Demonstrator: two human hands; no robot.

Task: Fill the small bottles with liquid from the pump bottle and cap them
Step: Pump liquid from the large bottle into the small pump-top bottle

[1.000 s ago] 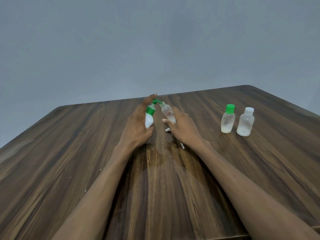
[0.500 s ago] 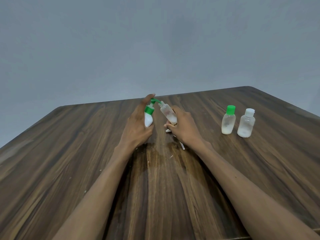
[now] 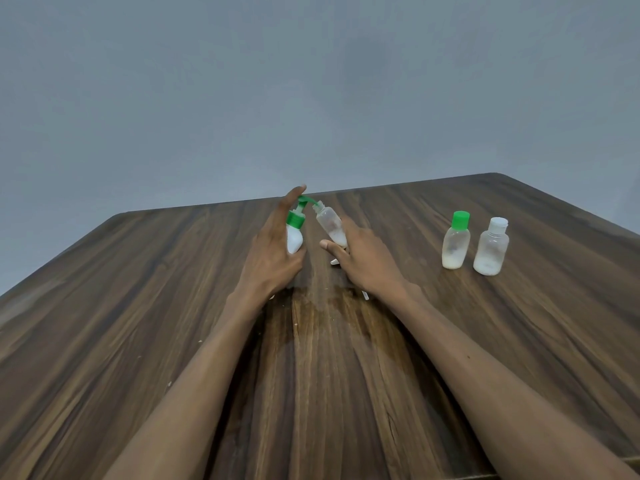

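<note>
My left hand grips the white pump bottle with a green collar, and its index finger lies on top of the green pump head. My right hand holds a small clear uncapped bottle, tilted so that its mouth meets the green nozzle. The small bottle has a little whitish liquid low inside. Both hands are at the middle of the wooden table.
Two small capped bottles stand upright at the right: one with a green cap and one with a white cap. A small white object lies on the table partly under my right hand. The table's far edge meets a grey wall.
The pump head and my left index finger have risen a little. The small bottle stays at the nozzle. The view has shifted slightly.
</note>
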